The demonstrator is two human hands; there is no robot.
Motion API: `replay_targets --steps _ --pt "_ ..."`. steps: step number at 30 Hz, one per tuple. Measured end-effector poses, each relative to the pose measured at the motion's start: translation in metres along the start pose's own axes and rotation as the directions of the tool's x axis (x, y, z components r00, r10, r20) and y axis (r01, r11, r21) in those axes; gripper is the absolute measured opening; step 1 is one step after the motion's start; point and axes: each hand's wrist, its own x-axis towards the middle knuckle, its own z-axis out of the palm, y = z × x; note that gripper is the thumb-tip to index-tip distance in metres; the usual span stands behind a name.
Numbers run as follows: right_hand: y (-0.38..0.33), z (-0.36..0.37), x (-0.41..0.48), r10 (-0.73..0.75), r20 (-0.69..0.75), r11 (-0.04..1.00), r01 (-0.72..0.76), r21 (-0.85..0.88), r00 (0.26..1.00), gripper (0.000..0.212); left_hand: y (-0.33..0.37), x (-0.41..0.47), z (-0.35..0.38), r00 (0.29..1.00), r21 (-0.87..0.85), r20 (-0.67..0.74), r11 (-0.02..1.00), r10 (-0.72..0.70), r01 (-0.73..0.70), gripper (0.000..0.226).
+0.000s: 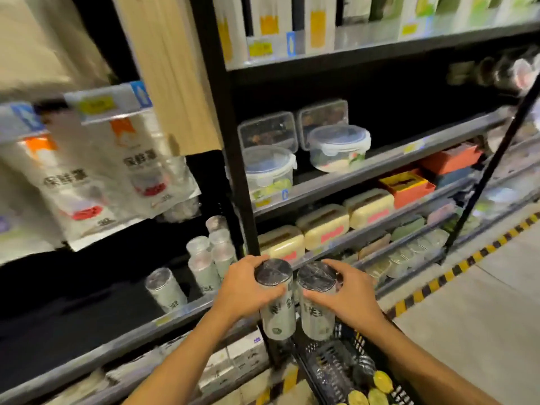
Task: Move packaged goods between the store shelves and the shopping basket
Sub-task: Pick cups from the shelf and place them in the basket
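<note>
- Squarely in the middle, two tall pale canisters with dark round lids are held upright side by side, the left canister (pixel 274 302) and the right canister (pixel 317 305) almost touching.
- The left hand (pixel 248 287) curls its fingers and thumb round the upper part of the left canister, at the lid.
- The right hand (pixel 349 293) grips the right canister the same way, fingers curled over the lid's edge.
- Both canisters hang in the air just above the black mesh basket (pixel 359 342), which sits low in the view beside the black shelf post (pixel 233 159).
- Inside the basket lie round yellow-green packs (pixel 382 381) and a dark-lidded item; blur hides what they are.
- On the low shelf (pixel 125 343) to the left stand more shelf canisters (pixel 204 264) of the same kind, one set apart from the cluster.
- Up on the right, clear food tubs (pixel 339 147) with clip lids sit on one shelf, and cream boxes (pixel 323 226) with pink labels sit below them.
- White bags (pixel 79 185) hang at the upper left.
- A yellow-and-black floor stripe (pixel 455 267) runs along the grey floor at the right.
</note>
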Motion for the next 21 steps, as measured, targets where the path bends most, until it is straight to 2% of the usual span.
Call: replay_targets --steps 2,4,6,15,17,21 --pt "-0.026 0.015 0.004 -0.046 0.046 0.998 0.045 0.038 0.998 0.061 -0.010 -0.016 -0.028 0.998 0.011 -0.048 0.999 -0.037 0.037 0.074" --pt "-0.050 0.033 0.009 -0.108 0.085 0.993 0.104 0.057 0.990 0.068 -0.023 -0.031 -0.053 0.992 0.010 -0.116 0.998 -0.054 0.056 0.064" --pt "-0.071 0.053 0.014 -0.154 0.123 0.986 0.145 0.084 0.980 0.065 -0.037 -0.043 -0.075 0.980 0.018 -0.185 0.996 -0.077 0.082 0.059" --pt "-0.173 0.147 0.041 -0.303 0.181 0.947 0.273 0.171 0.936 0.042 -0.133 -0.074 -0.167 0.901 -0.012 -0.380 0.976 -0.208 0.220 0.073" --pt "-0.192 0.169 0.049 -0.320 0.199 0.943 0.291 0.163 0.926 0.045 -0.155 -0.073 -0.185 0.892 -0.017 -0.393 0.971 -0.225 0.237 0.075" --pt "-0.216 0.211 0.062 -0.304 0.177 0.951 0.288 0.111 0.936 0.064 -0.195 -0.066 -0.213 0.884 -0.034 -0.401 0.969 -0.239 0.246 0.075"
